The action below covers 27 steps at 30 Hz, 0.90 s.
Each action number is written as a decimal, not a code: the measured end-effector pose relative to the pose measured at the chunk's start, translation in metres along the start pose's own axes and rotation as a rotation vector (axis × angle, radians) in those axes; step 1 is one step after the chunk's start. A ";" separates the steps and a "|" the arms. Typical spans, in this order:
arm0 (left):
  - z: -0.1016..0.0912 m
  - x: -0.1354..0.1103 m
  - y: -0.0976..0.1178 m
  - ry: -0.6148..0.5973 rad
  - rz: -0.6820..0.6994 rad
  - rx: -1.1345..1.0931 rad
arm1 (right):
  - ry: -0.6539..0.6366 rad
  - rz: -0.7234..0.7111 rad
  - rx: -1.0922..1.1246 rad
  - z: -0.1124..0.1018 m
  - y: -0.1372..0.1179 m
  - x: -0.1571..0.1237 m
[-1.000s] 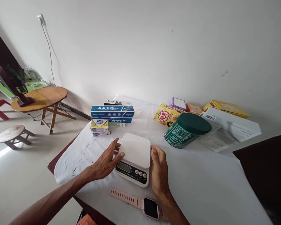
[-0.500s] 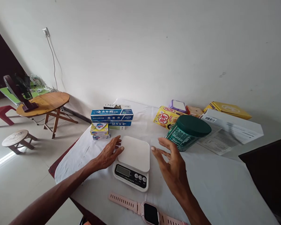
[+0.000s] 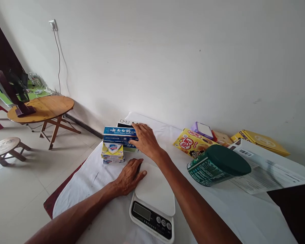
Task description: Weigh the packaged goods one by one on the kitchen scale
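Note:
A white digital kitchen scale (image 3: 155, 195) lies on the white-covered table (image 3: 234, 213) in front of me. My left hand (image 3: 129, 176) rests flat beside the scale's left edge, fingers touching its platform. My right hand (image 3: 145, 139) reaches across to a stack of blue toothpaste boxes (image 3: 119, 133) at the table's far left, fingers curled over the right end of the top box. Yellow soap boxes (image 3: 112, 151) are stacked just in front of the toothpaste boxes.
A green-lidded tin (image 3: 217, 165) lies tilted right of the scale, with papers (image 3: 266, 173), a yellow snack box (image 3: 190, 142), a purple box (image 3: 202, 130) and a flat yellow box (image 3: 261, 141) behind it. A round wooden table (image 3: 40, 109) and stool (image 3: 3, 146) stand on the floor at left.
My right hand left the scale's right side, swung across and landed on the toothpaste boxes. The view shifted; the pink watch dropped out of sight. My left hand stayed by the scale.

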State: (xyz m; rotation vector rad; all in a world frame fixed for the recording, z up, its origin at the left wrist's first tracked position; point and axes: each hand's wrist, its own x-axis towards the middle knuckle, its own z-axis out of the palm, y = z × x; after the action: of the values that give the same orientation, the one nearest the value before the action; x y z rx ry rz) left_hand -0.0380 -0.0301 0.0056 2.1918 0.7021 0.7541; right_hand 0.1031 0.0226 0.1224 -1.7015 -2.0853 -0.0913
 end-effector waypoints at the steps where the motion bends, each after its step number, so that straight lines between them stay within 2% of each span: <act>1: 0.000 0.000 0.000 -0.005 -0.001 -0.001 | -0.029 -0.009 -0.006 0.004 0.000 0.008; 6: 0.000 0.001 0.000 -0.010 -0.013 -0.022 | -0.100 -0.038 0.004 0.009 0.003 0.023; 11: -0.002 0.004 -0.001 -0.015 -0.014 -0.035 | -0.013 0.048 0.032 -0.016 0.010 0.003; 15: -0.001 0.004 -0.004 0.005 0.018 -0.021 | 0.152 0.075 0.014 -0.048 0.021 -0.048; 19: -0.001 0.005 -0.003 0.030 0.051 -0.023 | 0.175 0.097 -0.078 -0.066 0.029 -0.123; 23: -0.004 0.006 -0.004 0.050 0.083 -0.098 | 0.117 0.232 -0.142 -0.058 0.024 -0.191; 27: -0.004 0.007 -0.012 0.102 -0.012 -0.186 | 0.044 0.298 -0.123 -0.040 0.010 -0.221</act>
State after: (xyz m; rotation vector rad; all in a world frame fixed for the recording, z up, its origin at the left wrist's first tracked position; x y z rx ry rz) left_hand -0.0389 -0.0163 0.0016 1.9913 0.6665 0.8934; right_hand 0.1555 -0.1902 0.0733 -2.0449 -1.8042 -0.1654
